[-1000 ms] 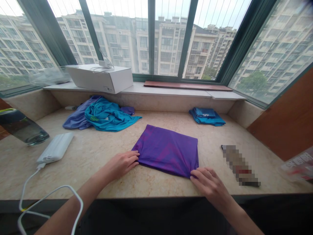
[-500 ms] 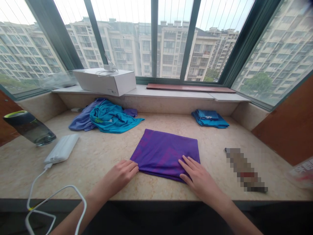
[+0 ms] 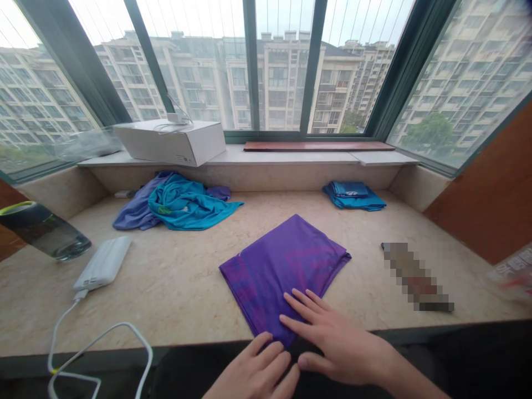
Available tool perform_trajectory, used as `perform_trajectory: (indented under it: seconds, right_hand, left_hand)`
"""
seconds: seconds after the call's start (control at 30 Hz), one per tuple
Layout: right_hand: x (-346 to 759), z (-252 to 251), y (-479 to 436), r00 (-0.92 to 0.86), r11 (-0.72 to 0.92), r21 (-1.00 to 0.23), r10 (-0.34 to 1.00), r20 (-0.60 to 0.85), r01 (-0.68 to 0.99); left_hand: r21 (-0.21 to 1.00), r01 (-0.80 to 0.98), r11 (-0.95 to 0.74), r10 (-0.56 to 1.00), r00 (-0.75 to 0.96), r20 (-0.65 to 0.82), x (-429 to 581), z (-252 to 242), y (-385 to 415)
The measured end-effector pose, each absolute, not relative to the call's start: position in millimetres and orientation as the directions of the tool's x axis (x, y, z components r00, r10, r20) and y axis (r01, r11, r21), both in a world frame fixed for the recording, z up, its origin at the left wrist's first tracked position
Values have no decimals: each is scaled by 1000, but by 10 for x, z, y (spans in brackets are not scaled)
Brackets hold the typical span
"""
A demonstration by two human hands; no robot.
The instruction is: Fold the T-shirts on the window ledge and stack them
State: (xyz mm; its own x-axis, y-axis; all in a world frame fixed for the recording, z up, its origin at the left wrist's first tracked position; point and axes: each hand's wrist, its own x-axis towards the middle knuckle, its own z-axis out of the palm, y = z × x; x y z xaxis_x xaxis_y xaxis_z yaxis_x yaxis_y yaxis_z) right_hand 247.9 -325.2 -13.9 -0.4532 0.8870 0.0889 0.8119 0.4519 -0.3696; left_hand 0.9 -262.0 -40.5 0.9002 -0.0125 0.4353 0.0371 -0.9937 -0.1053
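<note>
A folded purple cloth lies turned like a diamond on the stone counter, its near corner at the front edge. My right hand rests on the cloth's lower right part, fingers spread and thumb apart. Beside it, at the near corner, my left hand has its fingers curled against the cloth; the fingertips are partly hidden, and whether they pinch the fabric is not visible.
Crumpled teal and lilac cloths lie at the back left, a folded blue cloth at the back right. A bottle and cabled white power bank stand left. A blurred object lies right.
The purple cloth has rotated, bringing one corner to the front edge. My left hand moved right and down to that corner; my right hand moved slightly down and spread its fingers.
</note>
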Motion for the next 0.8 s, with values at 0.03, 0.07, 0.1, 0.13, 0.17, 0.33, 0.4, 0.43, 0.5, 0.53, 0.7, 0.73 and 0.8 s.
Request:
perform_trajectory:
  seconds: [0.03,0.07,0.1,0.13,0.17,0.33,0.4,0.43,0.5,0.53,0.7,0.73,0.8]
  right_hand:
    - [2418,-208,-3326,-456,459,-334,885,91,824]
    - [2375,-291,-3386,-443,454,-287,890,107,844]
    - [2344,-378,-3431,-420,442,-232,897,138,867]
    - [2321,-464,-3463,-400,429,-171,898,184,887]
    - [2302,-543,-3483,-384,418,-107,890,244,902]
    - [2236,-748,-3522,-311,348,45,763,566,936]
    - [2240,-757,-3548,-263,339,-8,743,615,941]
    - [2255,-754,-3565,-243,344,-44,743,623,938]
    - [2313,-738,-3602,-213,373,-139,755,619,917]
    - [2355,-728,-3619,-203,397,-200,766,610,896]
    - [2627,-675,-3685,-75,443,-605,842,535,662]
    - [2676,-671,-3694,-36,428,-667,856,516,609]
    - [2751,-666,-3707,21,396,-744,876,481,538]
  left_hand:
    - [-105,37,-994,-15,890,456,-13,-430,-2608]
    - [-109,51,-993,-6,884,467,-45,-445,-2583]
    - [-122,76,-990,11,888,460,-83,-452,-2546]
    - [-147,110,-983,36,900,435,-124,-452,-2499]
    - [-179,147,-973,65,915,399,-162,-448,-2448]
    - [-276,207,-939,100,929,355,-238,-436,-2288]
    - [-256,174,-951,61,916,396,-214,-422,-2315]
    - [-237,154,-959,43,907,418,-198,-412,-2340]
    - [-184,149,-971,46,880,473,-163,-390,-2391]
    - [-158,160,-974,61,864,500,-147,-379,-2407]
    - [-127,218,-968,117,832,542,-96,-322,-2337]
    - [-125,219,-968,117,829,547,-93,-307,-2309]
    - [-100,212,-972,118,813,571,-98,-272,-2264]
